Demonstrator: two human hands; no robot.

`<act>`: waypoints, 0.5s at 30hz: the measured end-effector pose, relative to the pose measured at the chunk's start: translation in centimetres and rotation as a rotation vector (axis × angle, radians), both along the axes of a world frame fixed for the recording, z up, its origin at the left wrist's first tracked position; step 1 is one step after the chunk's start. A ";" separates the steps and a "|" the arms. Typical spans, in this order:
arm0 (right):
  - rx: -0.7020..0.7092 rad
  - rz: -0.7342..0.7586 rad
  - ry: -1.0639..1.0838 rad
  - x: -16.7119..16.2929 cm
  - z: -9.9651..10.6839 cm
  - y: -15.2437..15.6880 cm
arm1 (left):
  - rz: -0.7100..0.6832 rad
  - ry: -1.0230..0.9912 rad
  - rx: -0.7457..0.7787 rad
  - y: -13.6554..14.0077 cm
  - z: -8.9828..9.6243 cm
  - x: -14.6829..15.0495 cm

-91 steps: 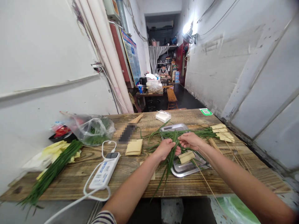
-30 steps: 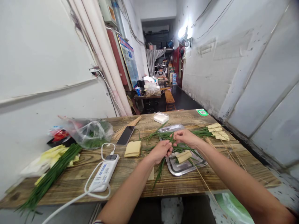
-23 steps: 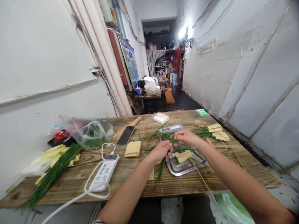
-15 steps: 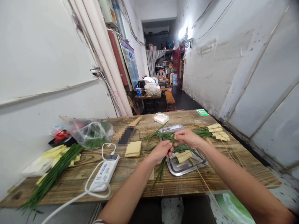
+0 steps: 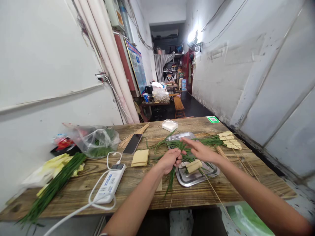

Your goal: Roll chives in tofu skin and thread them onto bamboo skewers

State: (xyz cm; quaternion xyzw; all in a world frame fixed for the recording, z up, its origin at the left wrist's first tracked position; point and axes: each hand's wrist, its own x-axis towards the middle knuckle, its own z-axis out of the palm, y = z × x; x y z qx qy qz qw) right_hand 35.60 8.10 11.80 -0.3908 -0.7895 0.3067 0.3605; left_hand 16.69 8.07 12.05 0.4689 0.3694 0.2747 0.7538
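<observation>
My left hand is closed around a small bunch of green chives, whose ends hang down over the tray's left edge. Just right of it, my right hand has its fingers stretched out over more chives; I see nothing gripped in it. Beneath both hands lies a shallow metal tray. A pale yellow tofu-skin roll on a thin skewer rests in it with chives. To the right lie several similar skewered rolls with chives sticking out. A stack of square tofu-skin sheets sits left of my left hand.
On the wooden table are a phone, bamboo skewers, a white power strip with its cable, a long chive bundle, a plastic bag and a white box. A person sits far back.
My right hand's fingers have gone from pinching the chives beside my left hand to stretched out, slightly to the right. My left hand keeps its hold.
</observation>
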 end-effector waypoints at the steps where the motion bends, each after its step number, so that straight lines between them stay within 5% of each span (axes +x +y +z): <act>1: 0.032 -0.008 -0.068 -0.2 -0.2 -0.3 | -0.004 -0.004 -0.012 0.0 0.0 0.0; 7: 0.438 -0.196 -0.383 -0.7 0.8 -1.3 | -0.070 0.003 -0.027 0.0 0.1 0.0; 10: 0.667 -0.101 -0.664 -1.2 2.0 -2.0 | -0.118 0.022 -0.028 -0.1 0.4 0.0; 15: 0.812 -0.056 -0.927 -2.5 2.9 -3.4 | -0.200 -0.016 -0.013 -0.4 0.5 -0.3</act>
